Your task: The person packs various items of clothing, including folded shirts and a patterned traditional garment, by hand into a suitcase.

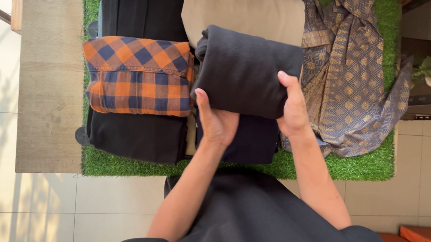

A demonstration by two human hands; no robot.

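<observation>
Dark charcoal folded garment (244, 68), thick and soft, gripped at its near edge by both hands (218, 120) (293, 109).

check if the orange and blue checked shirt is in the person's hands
No, both hands, left hand and right hand, grip a folded dark grey garment, while the checked shirt lies folded beside it on a black pile.

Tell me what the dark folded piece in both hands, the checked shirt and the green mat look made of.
Dark folded garment: likely thick knit or fleece, matte, softly fuzzy surface.
Checked shirt: probably woven cotton or flannel, orange and navy, visible stitched seams.
Green mat: artificial grass, seemingly plastic, short upright blades.
</observation>
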